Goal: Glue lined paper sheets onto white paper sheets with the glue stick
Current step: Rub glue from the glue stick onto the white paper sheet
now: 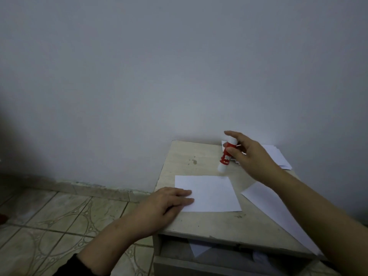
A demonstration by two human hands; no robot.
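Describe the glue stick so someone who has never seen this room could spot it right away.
Find the small pale table standing against the grey wall. Near its far edge, the right hand holds the glue stick tilted just beyond the sheet of paper that the left hand presses flat. It is the only red thing on the table: a short tube, red in the middle and white at both ends, among plain white sheets.

The right hand holds the glue stick upright while the left hand presses a paper sheet flat.
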